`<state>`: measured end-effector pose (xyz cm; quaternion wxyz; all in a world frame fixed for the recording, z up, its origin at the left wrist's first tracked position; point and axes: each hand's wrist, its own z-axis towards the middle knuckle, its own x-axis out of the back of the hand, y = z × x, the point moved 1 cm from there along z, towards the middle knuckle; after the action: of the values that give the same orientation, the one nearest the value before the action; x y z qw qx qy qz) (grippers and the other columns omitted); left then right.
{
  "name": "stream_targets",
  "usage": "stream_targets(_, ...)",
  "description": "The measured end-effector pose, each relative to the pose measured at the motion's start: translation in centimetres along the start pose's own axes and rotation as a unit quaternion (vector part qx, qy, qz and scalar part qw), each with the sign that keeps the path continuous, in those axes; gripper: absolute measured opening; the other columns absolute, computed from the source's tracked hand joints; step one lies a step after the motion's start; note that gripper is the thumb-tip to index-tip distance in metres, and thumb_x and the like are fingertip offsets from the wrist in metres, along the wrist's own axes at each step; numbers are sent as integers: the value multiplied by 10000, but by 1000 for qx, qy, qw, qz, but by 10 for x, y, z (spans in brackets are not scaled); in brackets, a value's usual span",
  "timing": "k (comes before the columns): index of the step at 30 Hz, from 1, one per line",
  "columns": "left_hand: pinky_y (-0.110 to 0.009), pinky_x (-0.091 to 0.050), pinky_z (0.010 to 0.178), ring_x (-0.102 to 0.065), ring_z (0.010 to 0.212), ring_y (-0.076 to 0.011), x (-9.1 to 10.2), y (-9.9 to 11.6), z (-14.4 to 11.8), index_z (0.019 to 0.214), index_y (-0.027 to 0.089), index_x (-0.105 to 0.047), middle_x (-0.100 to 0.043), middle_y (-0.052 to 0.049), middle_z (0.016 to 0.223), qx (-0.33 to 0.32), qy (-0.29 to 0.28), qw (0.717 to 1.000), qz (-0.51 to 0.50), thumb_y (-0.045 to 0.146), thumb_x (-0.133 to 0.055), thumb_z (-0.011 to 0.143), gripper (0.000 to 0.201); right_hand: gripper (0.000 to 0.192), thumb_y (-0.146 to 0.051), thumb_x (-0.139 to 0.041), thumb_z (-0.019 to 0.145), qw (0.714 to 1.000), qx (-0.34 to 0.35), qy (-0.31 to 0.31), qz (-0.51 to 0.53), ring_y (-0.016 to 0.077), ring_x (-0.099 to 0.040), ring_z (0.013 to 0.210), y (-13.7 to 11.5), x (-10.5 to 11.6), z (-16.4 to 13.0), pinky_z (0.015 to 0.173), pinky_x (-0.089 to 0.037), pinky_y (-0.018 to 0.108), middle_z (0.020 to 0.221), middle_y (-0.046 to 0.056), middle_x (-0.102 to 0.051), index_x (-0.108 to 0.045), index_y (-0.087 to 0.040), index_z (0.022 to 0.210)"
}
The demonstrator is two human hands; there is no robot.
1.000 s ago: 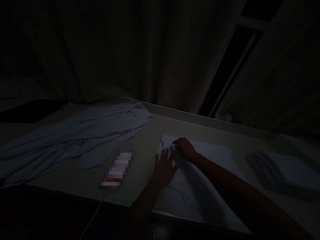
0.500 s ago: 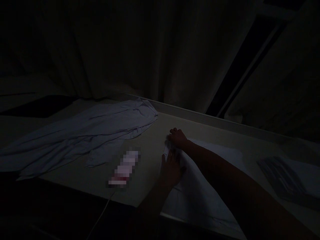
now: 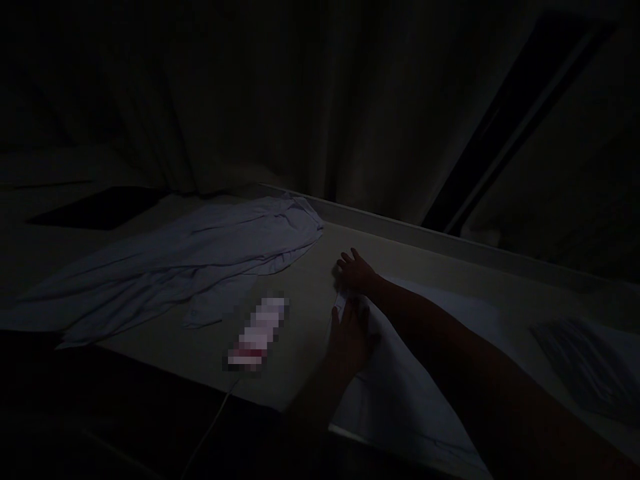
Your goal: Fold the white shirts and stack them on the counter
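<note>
Our left hand [image 3: 350, 337] lies flat on the cloth [image 3: 400, 393]; our right hand [image 3: 356, 272], fingers spread, presses its corner at twelve o'clock.

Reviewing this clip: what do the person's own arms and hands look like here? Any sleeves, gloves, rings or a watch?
Both forearms are bare as far as the picture shows, with no sleeve edge in view. The left hand and right hand are ungloved. No watch, band or ring can be made out, but the scene is very dim, so small items could be missed.
</note>
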<state>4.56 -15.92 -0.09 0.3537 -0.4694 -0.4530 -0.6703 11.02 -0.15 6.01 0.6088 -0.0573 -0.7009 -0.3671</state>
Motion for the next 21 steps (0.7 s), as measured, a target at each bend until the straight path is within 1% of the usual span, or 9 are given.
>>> stream_targets(3, -605, -114, 1134, -48, 1463, -324, 0, 0, 0, 1486, 205, -277, -143, -116, 1593, -3, 9, 1000, -6, 607, -321, 893, 718, 264, -243, -455, 924, 1000, -6, -4, -17, 341, -347, 1310, 0, -3, 6, 1106, -117, 625, 1213, 132, -606, -698, -165, 989)
stream_targets(5, -605, -119, 1133, -60, 1462, -323, 0, 0, 0, 1490, 201, -268, -168, -123, 1586, -3, 9, 1000, -5, 606, -319, 895, 722, 272, -232, -452, 921, 1000, -25, -4, 5, 340, -340, 1320, -1, -4, 6, 1104, -114, 632, 1261, 142, -582, -677, -160, 1056)
stream_targets(8, -599, -123, 1133, -79, 1460, -322, 2, 3, 1, 1480, 168, -295, -221, -150, 1567, 5, 13, 1000, 6, 620, -320, 889, 744, 353, -198, -416, 925, 991, -101, 18, 84, 300, -314, 1353, -4, -3, -5, 1110, -153, 587, 1399, 141, -478, -577, -166, 1238)
stream_targets(10, -591, -118, 1137, -92, 1458, -317, 4, 4, 2, 1471, 153, -315, -266, -154, 1551, 15, 26, 999, 14, 626, -327, 886, 752, 443, -182, -425, 906, 974, -168, 28, 148, 266, -281, 1379, -6, -4, -20, 1123, -179, 519, 1463, 144, -406, -478, -149, 1344)
stream_targets(12, -584, -107, 1142, -96, 1458, -311, 6, 4, 3, 1464, 154, -331, -270, -140, 1552, 27, 47, 998, 20, 630, -315, 888, 748, 556, -203, -469, 873, 956, -210, 25, 203, 245, -245, 1400, -11, -7, -40, 1132, -190, 453, 1500, 159, -348, -384, -108, 1415)
stream_targets(14, -577, -94, 1146, -92, 1459, -311, 6, 4, 4, 1465, 153, -329, -232, -126, 1568, 44, 60, 997, 27, 646, -288, 888, 760, 616, -248, -463, 879, 947, -208, 17, 245, 234, -213, 1417, -18, -12, -58, 1136, -188, 421, 1525, 159, -303, -315, -93, 1457)
stream_targets(16, -573, -78, 1148, -90, 1459, -318, 4, 3, 4, 1477, 138, -304, -208, -130, 1574, 63, 60, 996, 35, 660, -262, 886, 789, 572, -299, -357, 944, 943, -185, 12, 275, 219, -191, 1429, -27, -16, -69, 1141, -178, 411, 1541, 134, -280, -279, -113, 1480)
stream_targets(18, -581, -60, 1145, -84, 1458, -331, 0, 2, 4, 1474, 110, -305, -229, -157, 1563, 74, 48, 995, 45, 663, -249, 886, 808, 557, -378, -242, 991, 939, -174, 1, 296, 220, -175, 1437, -35, -19, -71, 1146, -163, 421, 1556, 109, -253, -256, -139, 1494)
stream_targets(21, -593, -54, 1139, -41, 1460, -340, -5, 2, 3, 1455, 84, -340, -214, -185, 1560, 73, 42, 995, 57, 665, -233, 887, 821, 627, -504, -164, 991, 931, -193, -35, 309, 248, -142, 1447, -41, -24, -61, 1145, -144, 465, 1570, 99, -210, -221, -154, 1508)
